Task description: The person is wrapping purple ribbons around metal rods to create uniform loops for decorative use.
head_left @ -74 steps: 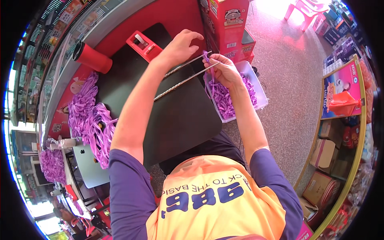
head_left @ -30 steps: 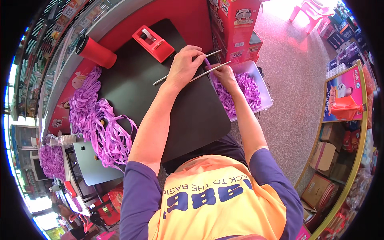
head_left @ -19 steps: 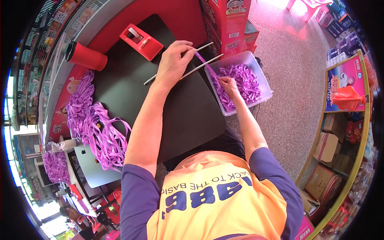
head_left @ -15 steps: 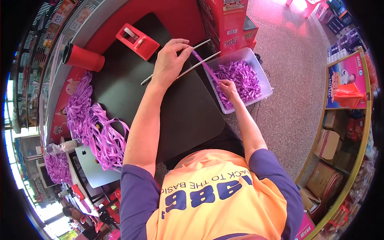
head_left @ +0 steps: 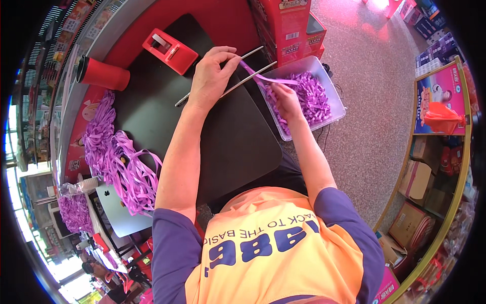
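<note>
Two thin metal rods (head_left: 233, 88) stick out past the far right edge of the black table (head_left: 238, 147). My left hand (head_left: 215, 76) is over them, thumb and forefinger pinched on a purple ribbon (head_left: 276, 80). From that pinch the ribbon runs right, across the nearer rod, to my right hand (head_left: 286, 100), whose closed fingers grip it above the bin. A free length of ribbon sticks out beyond these fingers. Beneath is a clear plastic bin (head_left: 338, 115) filled with short purple ribbon pieces (head_left: 311, 96).
A red tape dispenser (head_left: 177, 53) and a red tumbler (head_left: 104, 76) are at the table's far left. Long purple ribbon bundles (head_left: 134, 175) hang over its left edge, near a silver laptop (head_left: 119, 215). Red boxes (head_left: 283, 30) are stacked behind the bin.
My right hand has moved up and slightly left, closer to my left hand. The ribbon was stretched straight down to it; now a loose end points right over the bin.
</note>
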A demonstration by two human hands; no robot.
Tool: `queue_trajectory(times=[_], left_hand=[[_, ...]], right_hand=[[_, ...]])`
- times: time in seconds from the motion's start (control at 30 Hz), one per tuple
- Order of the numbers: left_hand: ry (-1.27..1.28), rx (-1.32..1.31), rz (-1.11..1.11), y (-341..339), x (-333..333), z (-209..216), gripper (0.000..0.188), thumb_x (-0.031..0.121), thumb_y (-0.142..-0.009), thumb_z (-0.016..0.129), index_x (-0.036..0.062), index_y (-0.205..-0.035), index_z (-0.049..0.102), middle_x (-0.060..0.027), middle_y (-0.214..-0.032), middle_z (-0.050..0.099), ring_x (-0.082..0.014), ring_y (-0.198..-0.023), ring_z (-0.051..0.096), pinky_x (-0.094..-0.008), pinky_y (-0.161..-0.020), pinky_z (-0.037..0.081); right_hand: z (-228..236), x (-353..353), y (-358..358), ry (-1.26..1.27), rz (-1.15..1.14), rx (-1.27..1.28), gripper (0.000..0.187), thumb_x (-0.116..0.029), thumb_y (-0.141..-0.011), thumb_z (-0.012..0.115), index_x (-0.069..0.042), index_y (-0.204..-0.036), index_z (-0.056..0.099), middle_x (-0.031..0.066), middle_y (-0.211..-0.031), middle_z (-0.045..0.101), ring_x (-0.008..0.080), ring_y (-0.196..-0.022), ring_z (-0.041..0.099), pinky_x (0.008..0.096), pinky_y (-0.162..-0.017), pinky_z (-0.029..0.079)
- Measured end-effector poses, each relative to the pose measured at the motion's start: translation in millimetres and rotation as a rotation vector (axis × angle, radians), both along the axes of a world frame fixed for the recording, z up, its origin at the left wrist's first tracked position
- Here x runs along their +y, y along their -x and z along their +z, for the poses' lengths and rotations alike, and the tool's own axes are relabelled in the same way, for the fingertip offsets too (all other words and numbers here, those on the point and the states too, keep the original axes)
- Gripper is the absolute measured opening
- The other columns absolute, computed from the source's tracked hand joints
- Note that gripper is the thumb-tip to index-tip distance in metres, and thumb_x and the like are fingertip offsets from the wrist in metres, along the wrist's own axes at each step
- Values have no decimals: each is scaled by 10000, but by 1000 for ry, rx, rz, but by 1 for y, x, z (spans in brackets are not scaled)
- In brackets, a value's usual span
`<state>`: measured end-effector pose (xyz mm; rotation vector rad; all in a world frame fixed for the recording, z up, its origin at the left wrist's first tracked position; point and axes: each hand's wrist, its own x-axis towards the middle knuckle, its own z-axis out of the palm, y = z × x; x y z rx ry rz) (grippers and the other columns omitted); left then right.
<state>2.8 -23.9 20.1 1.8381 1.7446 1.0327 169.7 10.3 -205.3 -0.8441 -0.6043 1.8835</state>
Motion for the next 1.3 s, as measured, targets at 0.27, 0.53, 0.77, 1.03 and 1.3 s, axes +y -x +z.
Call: queue_trajectory(times=[0.27, 0.53, 0.77, 1.03, 1.3], left_hand=[[-1, 24, -4, 1, 3, -1, 215, 177, -869, 603, -12, -953, 662, -56, -1111, 607, -175, -1035, 567, -273, -909, 404], [6, 33, 3, 1, 1, 1, 218, 178, -866, 605, -10, -959, 664, -51, -1125, 606, -177, -1039, 567, -272, -910, 403], [-8, 28, 16, 1, 2, -2, 216, 188, -849, 614, 0, -943, 667, -65, -1131, 601, -204, -1025, 575, -290, -882, 429], [-88, 162, 41, 4, 5, -7, 232, 217, -842, 625, 11, -936, 680, -86, -1177, 574, -225, -1135, 505, -320, -948, 388], [-109, 197, -3, 13, 11, -12, 222, 227, -836, 603, 41, -907, 702, -121, -1220, 556, -285, -1195, 443, -371, -998, 347]], right_hand=[[-67, 3, -21, -48, -155, -245, 242, -85, -846, 642, 4, -1071, 638, 57, -910, 677, 82, -762, 606, 192, -689, 477], [-76, -24, -12, -364, -54, -754, 183, -105, -743, 715, -30, -868, 605, 66, -814, 611, 155, -762, 593, 273, -680, 476], [-66, -45, -18, -1059, -120, -1007, 148, -112, -743, 693, -97, -873, 623, 114, -974, 529, 274, -880, 575, 350, -716, 488], [-63, -84, -44, -939, -16, -935, 155, -124, -791, 673, -54, -929, 672, 118, -933, 544, 273, -922, 556, 350, -795, 454], [32, -133, -129, -939, 281, -884, 133, -128, -785, 666, -47, -890, 681, 103, -947, 545, 253, -903, 540, 340, -783, 444]])
